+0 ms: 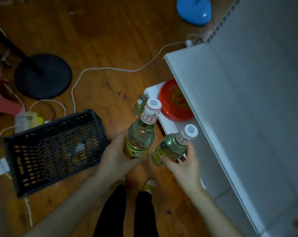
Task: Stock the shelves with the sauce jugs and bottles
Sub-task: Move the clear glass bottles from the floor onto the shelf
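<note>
Carrying stock, we have our left hand [114,155] wrapped round the upright bottle [141,134] and our right hand [185,166] clamped on the tilted bottle [170,147], both in the air just beside the front edge of the shelf [239,108]; next, we judge, each needs standing upright there.

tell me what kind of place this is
Probably a home room rigged as a mock shop: grey retail shelving stands on a wooden floor, with a black crate and a loose cable nearby.
</note>
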The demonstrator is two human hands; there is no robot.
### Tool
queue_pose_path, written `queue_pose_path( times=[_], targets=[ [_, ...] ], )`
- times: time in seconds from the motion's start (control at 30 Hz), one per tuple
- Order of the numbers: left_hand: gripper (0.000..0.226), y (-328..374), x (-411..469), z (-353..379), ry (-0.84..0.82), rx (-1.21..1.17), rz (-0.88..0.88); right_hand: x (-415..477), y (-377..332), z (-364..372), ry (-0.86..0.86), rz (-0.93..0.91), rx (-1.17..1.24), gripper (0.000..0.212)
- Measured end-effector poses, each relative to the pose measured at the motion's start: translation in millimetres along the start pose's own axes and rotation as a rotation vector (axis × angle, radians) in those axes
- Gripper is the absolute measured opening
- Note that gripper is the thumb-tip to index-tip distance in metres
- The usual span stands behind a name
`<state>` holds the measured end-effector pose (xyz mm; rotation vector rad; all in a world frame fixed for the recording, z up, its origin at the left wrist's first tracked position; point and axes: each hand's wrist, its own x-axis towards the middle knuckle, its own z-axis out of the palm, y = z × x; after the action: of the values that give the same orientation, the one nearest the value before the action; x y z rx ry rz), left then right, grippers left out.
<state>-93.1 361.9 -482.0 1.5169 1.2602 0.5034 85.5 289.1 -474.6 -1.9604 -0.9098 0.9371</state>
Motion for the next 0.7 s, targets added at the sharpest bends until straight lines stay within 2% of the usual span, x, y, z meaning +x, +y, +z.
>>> queue_pose_path(
  times=[0.23,0.47,0.6,0.7],
  targets=[
    [0.075,117,-31,-66,-0.011,0.034,0.129,-42,-118,-68,0.045,-0.077,0.042,0.077],
    [0.075,219,-30,-89,-0.07,0.126,0.362,-63,-199,-150,0.246,-0.226,0.053,0.069],
    [0.075,271,-12,-78,-0.122,0.158,0.45,-57,-227,-193,0.322,-0.293,0.104,0.083],
    [0.074,313,6,-58,-0.141,0.175,0.525,-44,-243,-230,0.358,-0.354,0.102,0.067]
  ],
)
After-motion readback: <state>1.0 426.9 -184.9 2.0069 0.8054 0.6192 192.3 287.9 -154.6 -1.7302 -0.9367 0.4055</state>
